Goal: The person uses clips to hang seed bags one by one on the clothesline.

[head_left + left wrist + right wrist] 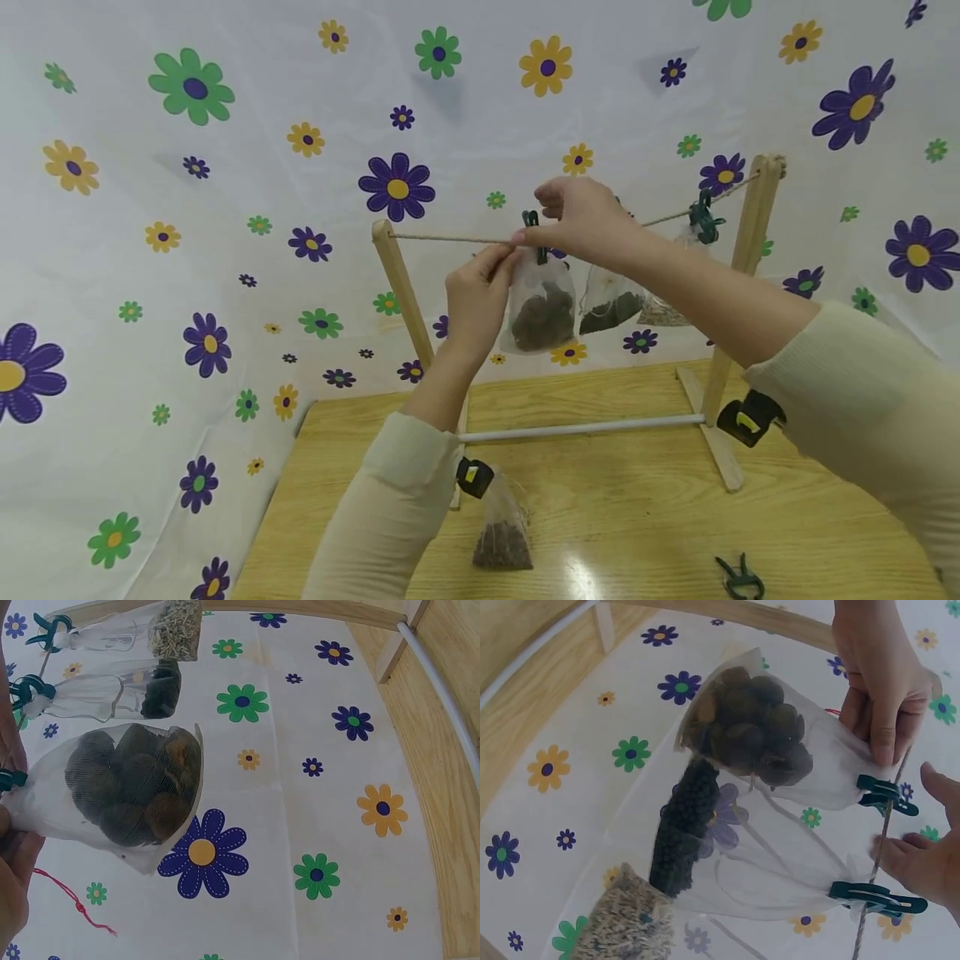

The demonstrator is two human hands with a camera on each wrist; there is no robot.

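A white mesh bag of dark round stones (pixel 542 317) hangs from the rope (pixel 442 239), held by a green clip (pixel 885 793). My left hand (pixel 480 292) pinches the top corner of this bag beside the clip, close against the rope. On the clip's other side, my right hand (pixel 588 221) is at the rope with thumb and fingers apart, gripping nothing. In the right wrist view the right hand (pixel 926 859) lies between this clip and another green clip (pixel 877 898). That second clip holds a bag of dark pellets (pixel 684 829). A red string (pixel 75 900) dangles by the left hand.
Further along the rope hangs a bag of pale chopped bits (pixel 176 630). Wooden posts (pixel 738 275) and a white bar (pixel 585 428) form the stand. On the table (pixel 615 508) lie a mesh bag with brown contents (pixel 502 546) and a loose green clip (pixel 741 579).
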